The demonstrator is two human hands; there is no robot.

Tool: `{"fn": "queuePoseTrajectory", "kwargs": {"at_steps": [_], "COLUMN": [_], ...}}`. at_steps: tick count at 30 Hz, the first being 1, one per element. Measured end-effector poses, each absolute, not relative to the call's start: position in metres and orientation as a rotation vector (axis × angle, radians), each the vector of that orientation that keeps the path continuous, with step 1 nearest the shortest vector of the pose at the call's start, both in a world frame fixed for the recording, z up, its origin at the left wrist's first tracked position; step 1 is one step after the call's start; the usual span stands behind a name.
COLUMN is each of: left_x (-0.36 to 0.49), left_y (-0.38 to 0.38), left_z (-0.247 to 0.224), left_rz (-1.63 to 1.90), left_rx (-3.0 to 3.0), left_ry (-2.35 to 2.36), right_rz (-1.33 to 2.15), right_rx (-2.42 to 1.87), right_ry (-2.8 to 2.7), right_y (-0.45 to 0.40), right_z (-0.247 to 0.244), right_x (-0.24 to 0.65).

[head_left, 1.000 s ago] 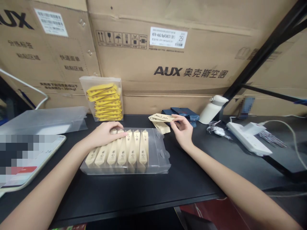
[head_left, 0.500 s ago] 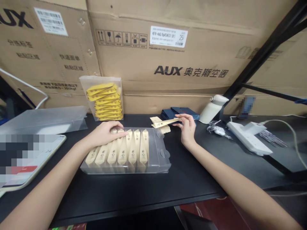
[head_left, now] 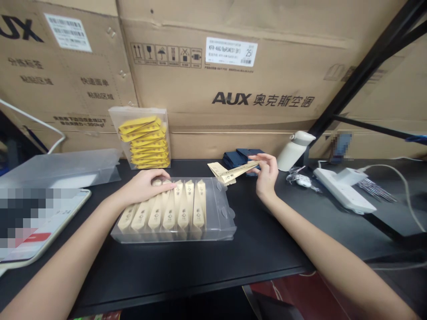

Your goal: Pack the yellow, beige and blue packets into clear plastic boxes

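A clear plastic box [head_left: 218, 218] lies on the black table, with several cream packets [head_left: 183, 213] standing in a row inside it. My left hand [head_left: 145, 186] rests over the box's left end, its fingers on the tops of the packets there. Up and to the right of the box, my right hand [head_left: 267, 175] pinches the end of a cream packet [head_left: 238, 172], which points left and downward. Beneath that packet lies another cream packet [head_left: 216, 169] on the table, partly covered.
Yellow packets [head_left: 148, 142] fill an upright clear box at the back. Dark blue packets [head_left: 235, 158] lie behind my right hand. A white bottle [head_left: 295, 151], earphones case [head_left: 303, 180] and power strip [head_left: 347, 191] are on the right. A tablet [head_left: 70, 222] lies left.
My right hand has shifted slightly right and up with the cream packet, which now shows more of its length. My left hand has stayed on the packets in the box.
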State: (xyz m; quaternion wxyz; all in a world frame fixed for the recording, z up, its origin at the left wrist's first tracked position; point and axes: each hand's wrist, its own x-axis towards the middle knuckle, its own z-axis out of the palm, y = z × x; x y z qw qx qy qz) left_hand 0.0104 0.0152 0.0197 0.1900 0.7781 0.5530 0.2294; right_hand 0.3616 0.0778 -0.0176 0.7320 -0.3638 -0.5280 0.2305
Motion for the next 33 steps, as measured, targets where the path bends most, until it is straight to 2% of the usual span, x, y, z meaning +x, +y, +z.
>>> {"fn": "queuePoseTrajectory", "kwargs": {"at_steps": [7, 17, 26, 33], "left_x": [0.010, 0.009, 0.010, 0.010], "left_y": [0.016, 0.017, 0.017, 0.016], "left_z": [0.018, 0.018, 0.018, 0.019], "left_rz": [0.648, 0.636, 0.635, 0.621], "left_rx": [2.199, 2.211, 2.232, 2.217], "left_ry": [1.550, 1.552, 1.547, 1.566], "right_rz": [0.493, 0.660, 1.271, 1.641], "right_rx": [-0.846, -1.087, -1.307, -1.218], "right_ry": [-1.067, -1.394, -1.550, -1.607], "right_y": [0.082, 0.074, 0.068, 0.061], "right_z": [-0.013, -0.014, -0.012, -0.009], "right_x": [0.368, 0.362, 0.362, 0.359]}}
